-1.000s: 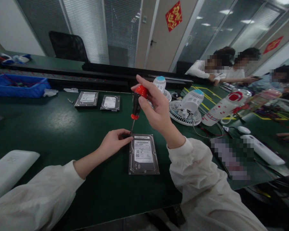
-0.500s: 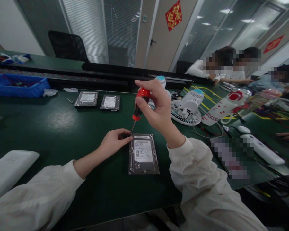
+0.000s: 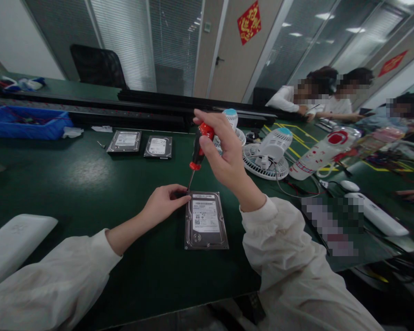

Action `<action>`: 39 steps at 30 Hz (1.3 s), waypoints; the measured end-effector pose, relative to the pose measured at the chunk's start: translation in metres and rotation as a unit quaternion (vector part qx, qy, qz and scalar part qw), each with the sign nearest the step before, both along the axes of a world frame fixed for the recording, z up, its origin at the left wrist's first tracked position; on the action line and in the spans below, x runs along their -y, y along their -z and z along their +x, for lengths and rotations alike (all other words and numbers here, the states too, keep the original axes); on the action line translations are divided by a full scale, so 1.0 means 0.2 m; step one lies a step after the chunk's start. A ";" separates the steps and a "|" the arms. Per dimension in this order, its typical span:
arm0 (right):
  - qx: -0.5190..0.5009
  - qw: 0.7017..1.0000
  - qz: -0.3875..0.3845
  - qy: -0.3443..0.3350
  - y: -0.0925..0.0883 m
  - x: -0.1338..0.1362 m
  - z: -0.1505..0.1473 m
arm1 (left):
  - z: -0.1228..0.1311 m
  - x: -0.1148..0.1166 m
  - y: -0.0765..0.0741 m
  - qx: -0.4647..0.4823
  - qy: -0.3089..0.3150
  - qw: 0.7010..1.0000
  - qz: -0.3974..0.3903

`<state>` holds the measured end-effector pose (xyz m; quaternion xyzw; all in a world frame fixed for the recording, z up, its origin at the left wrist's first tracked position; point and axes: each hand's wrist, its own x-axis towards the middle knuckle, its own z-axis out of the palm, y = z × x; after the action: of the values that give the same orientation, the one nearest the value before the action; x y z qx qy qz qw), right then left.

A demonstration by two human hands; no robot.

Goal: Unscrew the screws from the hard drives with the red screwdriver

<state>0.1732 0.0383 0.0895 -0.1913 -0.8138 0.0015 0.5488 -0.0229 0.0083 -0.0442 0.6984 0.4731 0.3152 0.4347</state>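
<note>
A silver hard drive with a white label lies flat on the green table in front of me. My right hand is closed round the red and black handle of a screwdriver, whose tip points down at the drive's far left corner. My left hand rests on the table beside that corner, its fingers pinched together against the drive's edge right by the screwdriver tip.
Two more hard drives lie further back. Small white desk fans and a white and red bottle stand to the right. A blue bin sits far left, a white device near left. Other people sit at the back right.
My right hand has shifted its grip on the screwdriver handle, tilting and turning it slightly. The tip stays at the drive's corner. My left hand has not moved.
</note>
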 end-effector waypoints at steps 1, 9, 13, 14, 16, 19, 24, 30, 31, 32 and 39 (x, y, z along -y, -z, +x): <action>0.002 1.000 -0.003 -0.009 0.00 0.00 0.00 | 0.00 0.00 0.00 -0.001 -0.001 1.000 0.000; -0.004 0.999 0.036 0.038 -0.02 0.00 0.00 | 0.00 0.00 -0.01 0.000 0.003 1.000 0.001; 0.015 0.999 0.036 0.010 -0.01 0.00 0.01 | 0.00 0.01 -0.02 0.003 0.000 1.000 0.002; 0.020 0.999 0.033 0.007 -0.01 0.00 0.01 | 0.00 0.01 -0.02 0.004 -0.001 1.000 0.002; 0.019 0.999 0.028 0.022 -0.01 0.00 0.00 | 0.01 0.01 -0.02 0.004 -0.003 1.000 0.002; -0.010 0.998 0.035 0.058 -0.01 0.01 0.00 | 0.01 0.01 -0.02 0.004 -0.003 1.000 0.001; 0.008 0.999 0.040 0.026 -0.01 0.01 0.01 | 0.00 0.01 -0.01 0.005 -0.002 1.000 -0.001; 0.003 0.998 0.037 0.058 -0.01 0.01 0.01 | 0.00 0.00 -0.01 0.004 -0.001 1.000 -0.005; 0.001 0.998 0.035 0.060 -0.01 0.01 0.01 | 0.00 0.00 -0.01 0.004 0.000 1.000 -0.006; 0.001 0.998 0.032 0.055 -0.02 0.01 0.01 | 0.00 0.00 -0.01 0.003 0.000 1.000 -0.006; 0.006 0.998 0.022 0.056 -0.01 0.01 0.00 | 0.00 0.01 -0.01 0.008 -0.001 1.000 -0.008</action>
<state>0.1740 0.0355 0.0920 -0.2248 -0.8046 -0.0484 0.5475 -0.0227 0.0071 -0.0420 0.6916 0.4731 0.3174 0.4439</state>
